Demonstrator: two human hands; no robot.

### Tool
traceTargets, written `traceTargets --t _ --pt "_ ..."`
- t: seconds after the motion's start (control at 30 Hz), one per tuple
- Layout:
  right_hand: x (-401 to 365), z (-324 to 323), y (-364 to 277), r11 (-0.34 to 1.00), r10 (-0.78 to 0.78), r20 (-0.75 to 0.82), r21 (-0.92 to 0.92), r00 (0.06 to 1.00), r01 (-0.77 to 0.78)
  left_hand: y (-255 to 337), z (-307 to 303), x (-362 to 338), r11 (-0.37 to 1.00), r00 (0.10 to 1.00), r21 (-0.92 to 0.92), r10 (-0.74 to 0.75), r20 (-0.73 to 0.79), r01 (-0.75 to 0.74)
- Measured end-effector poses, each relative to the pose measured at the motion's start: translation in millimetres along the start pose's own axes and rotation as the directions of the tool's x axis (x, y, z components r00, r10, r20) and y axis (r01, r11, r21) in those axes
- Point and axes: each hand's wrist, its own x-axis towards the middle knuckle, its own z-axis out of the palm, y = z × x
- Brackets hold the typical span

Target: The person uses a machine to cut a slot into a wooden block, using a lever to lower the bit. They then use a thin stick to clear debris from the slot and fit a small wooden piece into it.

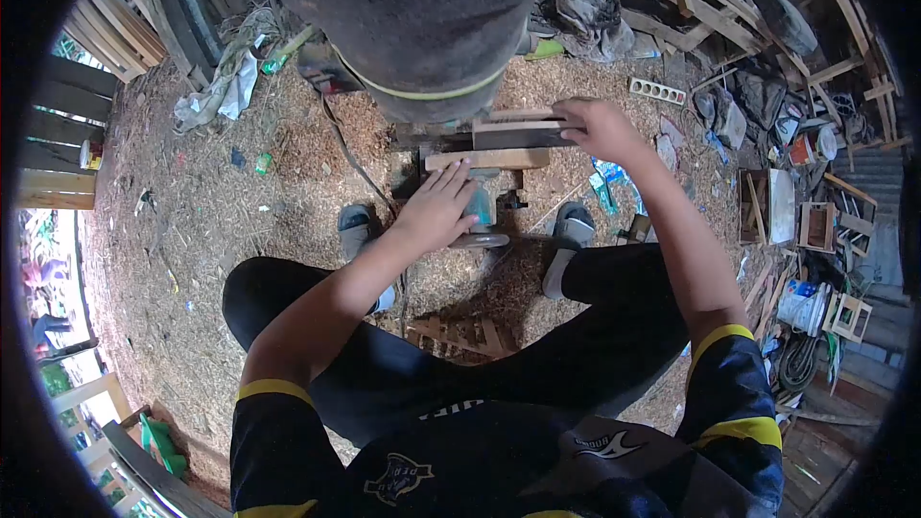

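Observation:
My right hand point(600, 129) has its fingers closed around the right end of a wooden board point(518, 137), whose side looks dark and whose edge is pale. On the near side of that board lies a light wooden strip point(489, 159), set crosswise in front of me. My left hand point(436, 206) is flat with fingers stretched out, fingertips right at the strip's near edge. Beside the left thumb is a teal part point(482, 206) of the low tool under the wood. A curved metal bar point(480, 241) sits just below it.
A large dark rounded shape point(422, 19) with a yellow line blocks the top centre. A dark cable point(345, 149) runs down left of the tool. Wood shavings point(192, 259) cover the ground. A power strip point(657, 91), scrap wood and buckets point(804, 307) lie to the right.

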Motion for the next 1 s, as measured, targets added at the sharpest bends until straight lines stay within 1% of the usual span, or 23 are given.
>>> traceTargets --t 0.03,0.07,0.1,0.17,0.2,0.3,0.4,0.5,0.6,0.63,0.7,0.73,0.77,0.8,0.87,0.9,0.97,1.0 --pt "3 -2 -3 1.0 0.008 0.034 -0.006 0.999 -0.008 -3 8 1 1.0 1.0 0.015 0.006 -0.019 -0.006" --pt "6 2 -1 1.0 -0.005 0.031 -0.006 0.999 0.006 -6 15 1 0.999 0.999 0.031 0.015 -0.036 -0.014" --pt "9 10 1 1.0 -0.015 0.028 -0.004 1.0 0.015 -5 10 2 0.999 0.999 0.038 0.021 -0.031 -0.02" --pt "12 24 7 0.999 -0.041 0.03 0.032 0.999 0.04 -2 0 7 1.0 0.998 0.027 -0.014 0.062 0.012" --pt "15 30 8 0.999 -0.05 0.05 0.02 0.997 0.049 -1 -3 9 0.999 0.994 0.023 -0.033 0.108 0.031" --pt "25 48 9 0.996 -0.078 0.101 -0.024 0.992 0.081 -1 -7 13 0.999 0.993 0.017 -0.031 0.114 0.029" --pt "34 53 11 0.996 -0.089 0.125 0.04 0.988 0.085 -1 -11 15 1.0 0.993 0.015 -0.022 0.112 0.02" --pt "35 49 2 0.997 -0.045 0.122 0.063 0.992 0.037 -3 -13 18 1.0 0.995 0.025 -0.014 0.096 0.011" --pt "30 63 1 0.994 -0.081 0.018 0.072 0.997 0.08 1 -14 21 0.999 0.996 0.012 -0.042 0.085 0.041" --pt "29 74 2 0.983 -0.103 0.021 0.153 0.994 0.099 6 -23 25 0.997 0.989 -0.031 -0.067 0.128 0.072" --pt "32 83 2 0.984 -0.149 -0.044 0.091 0.988 0.153 15 -37 31 0.986 0.969 -0.108 -0.102 0.224 0.129" --pt "31 83 -1 0.983 -0.17 -0.077 0.06 0.983 0.175 17 -36 34 0.983 0.976 -0.142 -0.084 0.2 0.113" --pt "27 78 -1 0.956 -0.261 -0.15 -0.175 0.954 0.234 21 -35 35 0.98 0.982 -0.174 -0.066 0.176 0.097" --pt "26 73 3 0.979 -0.168 -0.143 -0.143 0.975 0.148 23 -34 36 0.976 0.987 -0.204 -0.049 0.151 0.08" --pt "30 61 12 0.997 0.015 -0.124 -0.078 0.992 -0.025 24 -22 36 0.995 0.997 -0.075 0.057 -0.052 -0.061" --pt "30 57 18 0.97 0.164 -0.045 -0.174 0.985 -0.17 24 -18 38 0.993 0.982 0.0 0.118 -0.149 -0.119" --pt "26 54 29 0.935 0.293 0.09 -0.234 0.952 -0.266 23 -11 43 0.996 0.989 0.037 0.081 -0.125 -0.077" --pt "23 57 37 0.912 0.359 0.155 -0.269 0.92 -0.311 24 -10 46 0.997 0.991 0.054 0.064 -0.114 -0.058"
